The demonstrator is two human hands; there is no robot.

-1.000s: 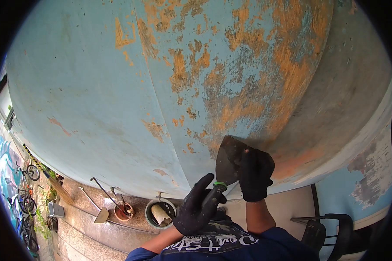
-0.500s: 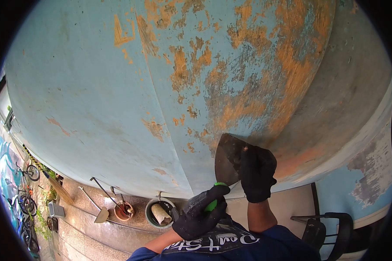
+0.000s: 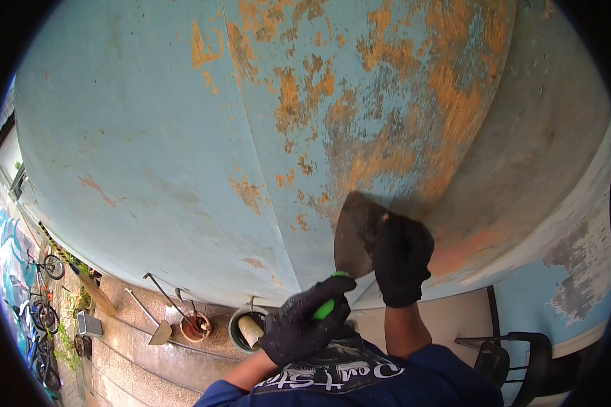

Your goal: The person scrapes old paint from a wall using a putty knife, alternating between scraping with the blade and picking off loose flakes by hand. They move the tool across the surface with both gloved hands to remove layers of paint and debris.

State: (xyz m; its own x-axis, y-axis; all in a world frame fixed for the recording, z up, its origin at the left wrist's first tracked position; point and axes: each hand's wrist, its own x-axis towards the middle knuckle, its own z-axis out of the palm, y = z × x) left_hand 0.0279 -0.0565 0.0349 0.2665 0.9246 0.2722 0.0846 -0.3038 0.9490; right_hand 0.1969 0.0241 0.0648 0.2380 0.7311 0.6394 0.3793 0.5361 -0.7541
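Observation:
A wide scraper (image 3: 354,227) with a dark, flared blade and a green handle lies close against the peeling blue painted wall (image 3: 149,156). My left hand (image 3: 309,319), in a black glove, is wrapped round the green handle below the blade. On the blade's right side, my gloved right hand (image 3: 402,261) is closed with its fingers at the metal; a bare fingertip pokes through the glove. Orange and grey patches (image 3: 387,166) show above the blade where paint is gone. The blade covers part of the wall behind it.
Below the wall at left are a long-handled dustpan (image 3: 161,334), a clay pot (image 3: 195,327) with tools in it and a round tub (image 3: 241,342). Bicycles (image 3: 46,315) stand farther left. A black chair (image 3: 526,363) is at lower right.
The scraper and both hands have shifted slightly upward in view, with the blade's upper edge a little higher on the wall. Both hands keep their hold. The view has also shifted slightly.

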